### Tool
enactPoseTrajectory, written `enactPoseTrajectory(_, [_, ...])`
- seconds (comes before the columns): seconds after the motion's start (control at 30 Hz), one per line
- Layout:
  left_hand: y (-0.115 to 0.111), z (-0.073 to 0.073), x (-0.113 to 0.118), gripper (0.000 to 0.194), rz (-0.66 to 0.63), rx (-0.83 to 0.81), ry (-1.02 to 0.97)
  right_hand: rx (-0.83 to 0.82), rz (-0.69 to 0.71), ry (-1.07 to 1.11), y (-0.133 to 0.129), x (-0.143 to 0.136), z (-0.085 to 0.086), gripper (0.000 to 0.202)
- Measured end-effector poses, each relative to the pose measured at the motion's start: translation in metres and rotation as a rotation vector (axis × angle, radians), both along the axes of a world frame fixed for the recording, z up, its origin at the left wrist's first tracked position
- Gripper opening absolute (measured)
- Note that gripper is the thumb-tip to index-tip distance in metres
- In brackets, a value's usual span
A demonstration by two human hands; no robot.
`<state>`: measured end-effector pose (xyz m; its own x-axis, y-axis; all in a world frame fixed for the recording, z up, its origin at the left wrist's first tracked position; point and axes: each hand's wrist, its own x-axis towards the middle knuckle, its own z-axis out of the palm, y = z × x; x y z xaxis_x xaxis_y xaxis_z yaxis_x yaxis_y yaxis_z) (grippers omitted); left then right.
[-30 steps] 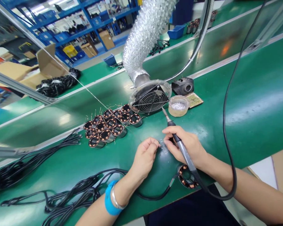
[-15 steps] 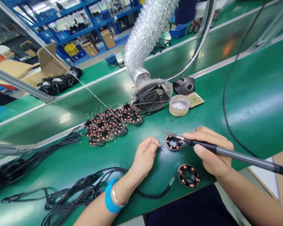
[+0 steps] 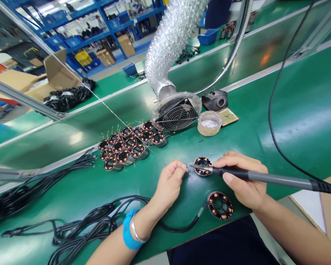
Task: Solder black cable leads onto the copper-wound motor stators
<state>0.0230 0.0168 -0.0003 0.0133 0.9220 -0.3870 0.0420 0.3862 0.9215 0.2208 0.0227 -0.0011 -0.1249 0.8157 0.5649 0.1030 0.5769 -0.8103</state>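
Observation:
In my right hand is a soldering iron, held like a pen with its tip pointing left. The tip passes over a ring-shaped motor stator with copper windings and reaches its left side. My left hand pinches a thin wire beside that stator; the wire's far end is too small to follow. Nearer the table's front edge lies a second copper-wound stator, joined to a black cable that runs left under my left forearm.
Several stators stand grouped at the left. A fume extractor fan hangs from a silver duct behind them. Right of it are a round tub, a sponge tray and a black holder. Black cables lie front left.
My right hand has brought the soldering iron's tip down and toward me, to the wire at the stator's left. My left hand has stayed in place.

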Motion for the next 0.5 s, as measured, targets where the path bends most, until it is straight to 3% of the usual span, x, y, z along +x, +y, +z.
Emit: enactPoseTrajectory(0.5, [-0.001, -0.002, -0.003, 0.022, -0.020, 0.018, 0.034, 0.235, 0.006, -0.059, -0.005, -0.013, 0.007, 0.022])
